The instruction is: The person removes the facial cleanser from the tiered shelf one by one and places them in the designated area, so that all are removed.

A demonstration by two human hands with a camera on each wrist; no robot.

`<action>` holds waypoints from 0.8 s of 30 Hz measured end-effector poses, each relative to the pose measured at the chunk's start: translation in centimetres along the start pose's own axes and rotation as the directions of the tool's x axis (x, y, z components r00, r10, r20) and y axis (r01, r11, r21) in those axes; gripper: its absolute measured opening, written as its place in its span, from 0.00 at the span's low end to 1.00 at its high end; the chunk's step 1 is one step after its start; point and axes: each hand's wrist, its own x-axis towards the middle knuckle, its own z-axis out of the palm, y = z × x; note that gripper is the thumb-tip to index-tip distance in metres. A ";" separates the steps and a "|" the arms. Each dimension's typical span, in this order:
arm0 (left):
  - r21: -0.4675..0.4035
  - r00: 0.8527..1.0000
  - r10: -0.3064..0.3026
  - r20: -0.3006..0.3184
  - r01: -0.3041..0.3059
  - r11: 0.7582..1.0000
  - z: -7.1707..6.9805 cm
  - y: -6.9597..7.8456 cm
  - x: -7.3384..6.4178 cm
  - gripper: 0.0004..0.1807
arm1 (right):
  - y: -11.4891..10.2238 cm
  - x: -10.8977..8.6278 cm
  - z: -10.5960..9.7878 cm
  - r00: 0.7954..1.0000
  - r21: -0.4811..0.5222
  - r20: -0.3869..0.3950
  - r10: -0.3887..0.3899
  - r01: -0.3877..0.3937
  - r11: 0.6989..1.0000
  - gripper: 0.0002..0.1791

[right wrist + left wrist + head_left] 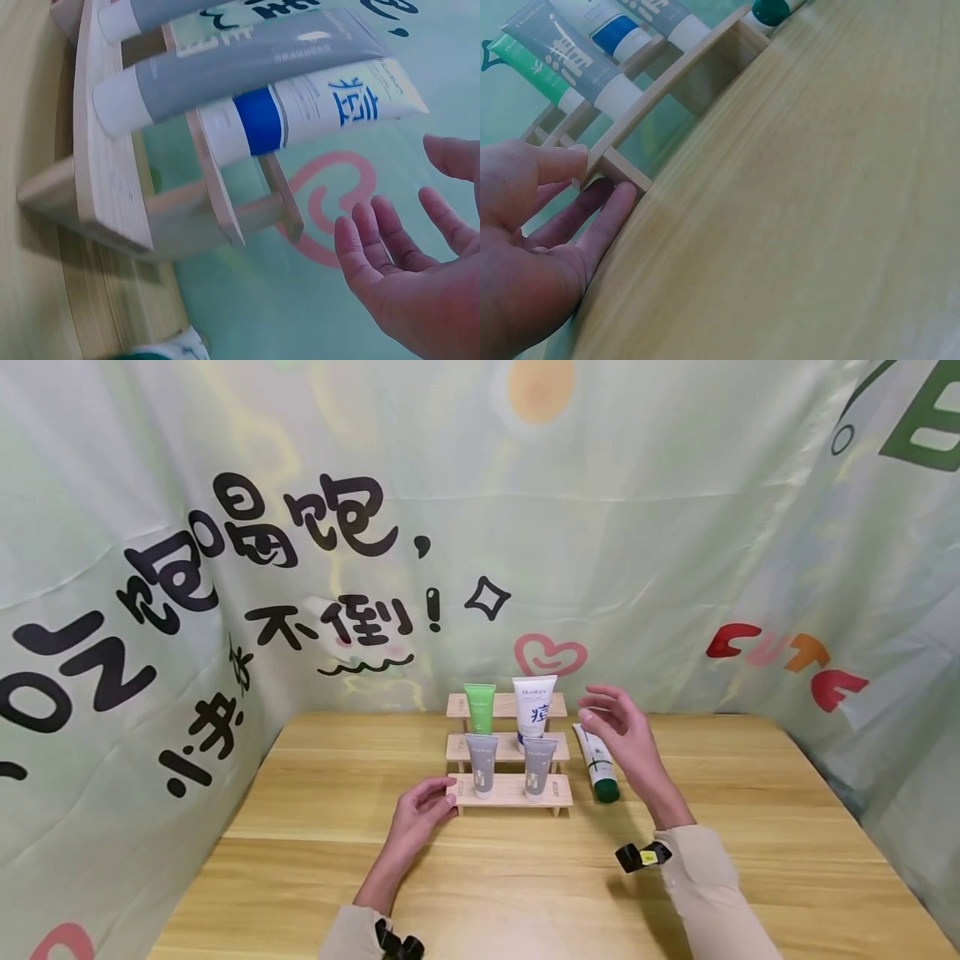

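Note:
A three-step wooden display stand (510, 791) stands on the table. My left hand (422, 814) grips the left end of its lowest step, thumb at the plank's edge and fingers under it by the leg (626, 171). Two grey tubes (483, 767) stand cap down on that step. Behind them, on the middle step, are a green tube (480, 708) and a larger white tube with a blue band (262, 120). My right hand (626, 731) is raised right of the stand, fingers apart and slightly bent, holding nothing. Below it lies a white tube with a dark green cap (606, 789).
A printed fabric curtain (637, 568) hangs behind the wooden table (525, 885) and along both sides. The stand is near the table's back edge. Black wrist cameras (642, 857) sit at both cuffs.

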 end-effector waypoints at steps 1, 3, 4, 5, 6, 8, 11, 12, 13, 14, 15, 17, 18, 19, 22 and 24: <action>0.001 1.000 0.002 0.003 -0.002 1.000 0.0 0.1 0.0 0.18 | 0.0 0.1 0.2 1.000 0.005 0.004 0.001 -0.001 1.000 0.30; 0.003 1.000 0.003 0.007 -0.003 1.000 0.1 0.1 0.0 0.18 | -0.1 0.3 0.5 1.000 0.010 0.016 0.004 -0.004 1.000 0.30; 0.002 1.000 0.000 0.005 0.000 1.000 0.1 0.1 0.1 0.18 | -0.1 0.3 0.7 1.000 0.007 0.022 0.004 -0.004 1.000 0.30; 0.004 1.000 -0.003 0.003 0.003 1.000 0.0 0.1 0.1 0.18 | -0.2 0.4 0.9 1.000 0.004 0.031 0.003 -0.003 1.000 0.30; 0.003 1.000 -0.002 0.001 0.002 1.000 0.0 0.2 0.1 0.18 | -0.3 0.5 1.1 0.999 0.001 0.038 0.000 -0.001 1.000 0.30; 0.006 1.000 -0.002 -0.007 0.002 1.000 0.0 0.2 0.1 0.18 | -0.4 0.7 1.6 0.999 -0.002 0.054 -0.002 0.002 1.000 0.30; 0.006 1.000 0.000 -0.013 0.000 1.000 -0.1 0.2 0.0 0.18 | -0.5 1.1 2.4 0.997 0.005 0.075 -0.003 0.003 1.000 0.30; 0.003 1.000 0.001 -0.012 -0.001 1.000 -0.1 0.2 0.0 0.17 | -0.5 1.2 2.7 0.997 0.008 0.081 0.000 0.000 1.000 0.29; 0.003 1.000 0.001 -0.011 -0.001 1.000 -0.2 0.2 0.0 0.18 | -0.5 1.3 2.9 0.996 0.009 0.087 0.004 -0.005 1.000 0.29; 0.000 1.000 -0.001 -0.011 0.001 1.000 -0.2 0.1 0.0 0.17 | -0.6 1.3 3.1 0.996 0.004 0.093 0.008 -0.008 1.000 0.29; -0.002 1.000 0.000 -0.010 0.000 1.000 -0.2 0.1 0.0 0.17 | -0.6 1.4 3.3 0.995 0.002 0.098 0.013 -0.013 1.000 0.29; -0.007 1.000 -0.001 -0.012 0.000 1.000 -0.2 0.0 0.0 0.17 | -0.5 1.6 3.7 0.993 -0.003 0.113 0.025 -0.025 1.000 0.29; -0.006 1.000 0.001 -0.013 -0.001 1.000 -0.1 0.0 0.0 0.17 | -0.5 1.7 3.9 0.992 -0.004 0.123 0.031 -0.031 1.000 0.28; -0.004 1.000 0.001 -0.014 -0.001 1.000 -0.1 0.0 0.0 0.17 | -0.4 1.8 4.1 0.990 -0.005 0.134 0.041 -0.041 0.999 0.28; -0.002 1.000 -0.001 -0.014 0.001 1.000 0.0 0.1 -0.1 0.18 | -0.1 2.1 4.4 0.984 -0.002 0.161 0.070 -0.071 0.998 0.28; 0.003 1.000 -0.001 -0.012 0.001 1.000 0.1 0.1 -0.1 0.18 | 0.0 2.1 4.6 0.982 0.000 0.171 0.083 -0.084 0.996 0.27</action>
